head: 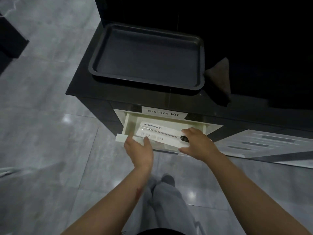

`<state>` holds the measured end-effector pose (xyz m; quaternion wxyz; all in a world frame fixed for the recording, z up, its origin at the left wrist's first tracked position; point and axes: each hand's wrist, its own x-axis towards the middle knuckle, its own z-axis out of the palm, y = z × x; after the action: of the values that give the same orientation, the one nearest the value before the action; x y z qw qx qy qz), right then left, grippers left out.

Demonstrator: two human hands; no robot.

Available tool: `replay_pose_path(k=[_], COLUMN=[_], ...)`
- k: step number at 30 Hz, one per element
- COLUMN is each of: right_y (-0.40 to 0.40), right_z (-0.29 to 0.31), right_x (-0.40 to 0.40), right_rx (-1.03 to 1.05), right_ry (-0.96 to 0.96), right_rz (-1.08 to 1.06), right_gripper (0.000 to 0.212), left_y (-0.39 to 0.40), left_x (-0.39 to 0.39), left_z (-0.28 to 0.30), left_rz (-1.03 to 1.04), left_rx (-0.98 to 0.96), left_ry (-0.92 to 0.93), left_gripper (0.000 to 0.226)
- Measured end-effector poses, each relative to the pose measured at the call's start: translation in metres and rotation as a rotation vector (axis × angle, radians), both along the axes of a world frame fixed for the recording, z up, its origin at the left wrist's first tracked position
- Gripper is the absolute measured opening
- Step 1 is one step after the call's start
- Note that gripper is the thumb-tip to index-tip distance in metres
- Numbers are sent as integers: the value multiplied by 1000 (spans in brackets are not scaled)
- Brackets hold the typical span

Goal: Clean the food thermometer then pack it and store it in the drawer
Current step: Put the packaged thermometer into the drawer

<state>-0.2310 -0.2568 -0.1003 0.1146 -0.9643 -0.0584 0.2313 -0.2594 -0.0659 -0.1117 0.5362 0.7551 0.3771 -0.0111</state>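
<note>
Two hands lower a white thermometer box [160, 134] over the open drawer [126, 123], its long axis left to right, the printed probe's black head at right. Right hand [197, 144] clasps that end; left hand [139, 147], fingers loosely spread, touches the other. Above the box, a label [163, 112] reads "VR".

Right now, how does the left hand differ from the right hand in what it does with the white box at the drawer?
The right hand grips the white box at its right end, thumb under and fingers over; the left hand is at the left end with fingers loose, not clearly gripping. The right hand covers part of the box's print; the left hand hides only a corner. Both reach over the open drawer.
</note>
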Motion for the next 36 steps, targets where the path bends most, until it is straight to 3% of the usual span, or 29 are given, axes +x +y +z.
replay_pose_path(k=[3,6,11,17,23,30,36], right_y=[0,3,5,1,11,15,14], right_z=[-13,-27,-54,-95,-137,-168,-172], right_x=[13,27,44,75,92,87,85], right_rx=[-10,-17,9,45,-71,-109,-133], right_ry=[7,62,159,210,152,127,173], right_rz=[17,30,-24,-89,90,214,203], right_gripper=[75,76,77,81,81,72,80], left_y=[-2,-8,-13,-14,-19,-18,-24], left_x=[4,18,43,78,103,116,122], left_z=[-19,-36,-56,-82,-97,-115,-132], left_rz=[-506,-897,-1205,-1300,-1314,-1354,-1381], left_rx=[302,507,657,652,635,565,472], left_ry=[-88,13,277,474,667,740,839], left_gripper=[50,56,65,71,79,81,77])
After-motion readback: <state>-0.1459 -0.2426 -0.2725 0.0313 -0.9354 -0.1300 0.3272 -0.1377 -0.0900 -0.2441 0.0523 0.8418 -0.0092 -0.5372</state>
